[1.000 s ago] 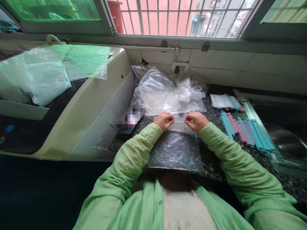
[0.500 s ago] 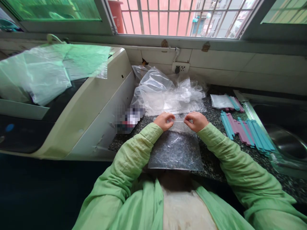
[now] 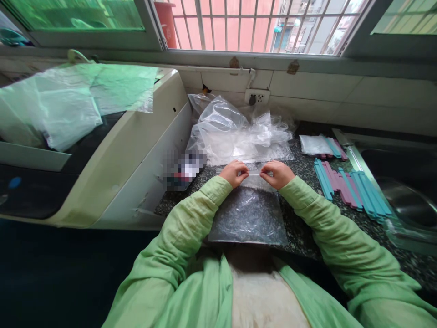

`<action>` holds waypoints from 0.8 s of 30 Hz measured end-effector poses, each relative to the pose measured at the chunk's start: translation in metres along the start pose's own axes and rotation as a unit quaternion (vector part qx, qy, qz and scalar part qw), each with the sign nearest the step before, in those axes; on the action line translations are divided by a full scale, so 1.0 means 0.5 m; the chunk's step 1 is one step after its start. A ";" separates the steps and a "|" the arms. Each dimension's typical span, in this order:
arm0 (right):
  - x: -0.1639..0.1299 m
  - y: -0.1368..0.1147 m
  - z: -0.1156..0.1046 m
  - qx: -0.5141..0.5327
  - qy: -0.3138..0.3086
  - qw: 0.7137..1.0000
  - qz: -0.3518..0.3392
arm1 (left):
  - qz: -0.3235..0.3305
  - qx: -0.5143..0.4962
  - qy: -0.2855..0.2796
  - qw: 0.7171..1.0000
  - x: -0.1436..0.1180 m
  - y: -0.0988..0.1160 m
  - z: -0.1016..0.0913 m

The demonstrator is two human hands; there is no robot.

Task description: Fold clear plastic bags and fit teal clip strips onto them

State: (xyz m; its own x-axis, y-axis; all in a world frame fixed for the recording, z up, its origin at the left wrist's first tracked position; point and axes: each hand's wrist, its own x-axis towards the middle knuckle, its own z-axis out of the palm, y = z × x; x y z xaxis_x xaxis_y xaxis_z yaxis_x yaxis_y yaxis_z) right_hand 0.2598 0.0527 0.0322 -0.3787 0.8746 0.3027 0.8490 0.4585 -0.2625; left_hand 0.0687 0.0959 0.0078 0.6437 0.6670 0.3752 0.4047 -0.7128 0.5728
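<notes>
the left hand (image 3: 234,173) and right hand (image 3: 277,174) each pinch a clear plastic bag (image 3: 248,215) near its far end, lying flat on the speckled worktop (image 3: 298,233). beyond sits a heap of clear plastic (image 3: 235,133); to the right, blue and purple strips (image 3: 350,188) lie beside a sink (image 3: 406,200).

clear bag (image 3: 247,221), black-grey speckled countertop (image 3: 302,232) under bag, light green sleeves (image 3: 189,218) either side of bag, teal and mauve strips (image 3: 370,195) right of bag, cream-and-black machine (image 3: 131,143) left of bag
</notes>
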 end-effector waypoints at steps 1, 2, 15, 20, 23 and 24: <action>0.001 0.001 0.001 0.006 -0.002 1.000 0.001 | -0.003 0.002 -0.001 1.000 0.000 0.000 0.000; 0.001 0.003 0.001 0.013 -0.005 1.000 0.003 | -0.006 0.003 -0.003 1.000 0.000 0.001 -0.001; 0.000 0.011 -0.012 0.008 -0.008 1.000 0.029 | -0.027 0.008 -0.012 1.000 0.000 0.007 -0.012; 0.001 0.008 -0.012 -0.011 -0.011 1.000 0.019 | -0.028 0.010 -0.017 0.999 0.001 0.007 -0.012; 0.001 0.008 -0.013 -0.010 -0.016 1.000 0.023 | -0.027 0.011 -0.015 0.999 0.001 0.007 -0.012; 0.001 0.009 -0.012 -0.010 -0.017 0.999 0.025 | -0.027 0.012 -0.015 0.999 0.001 0.007 -0.012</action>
State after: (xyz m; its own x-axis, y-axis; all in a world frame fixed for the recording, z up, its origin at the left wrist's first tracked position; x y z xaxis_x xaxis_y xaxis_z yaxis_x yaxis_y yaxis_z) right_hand 0.2656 0.0543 0.0369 -0.3477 0.9013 0.2586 0.8744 0.4112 -0.2576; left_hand 0.0665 0.0952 0.0146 0.6394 0.6983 0.3219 0.4548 -0.6810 0.5739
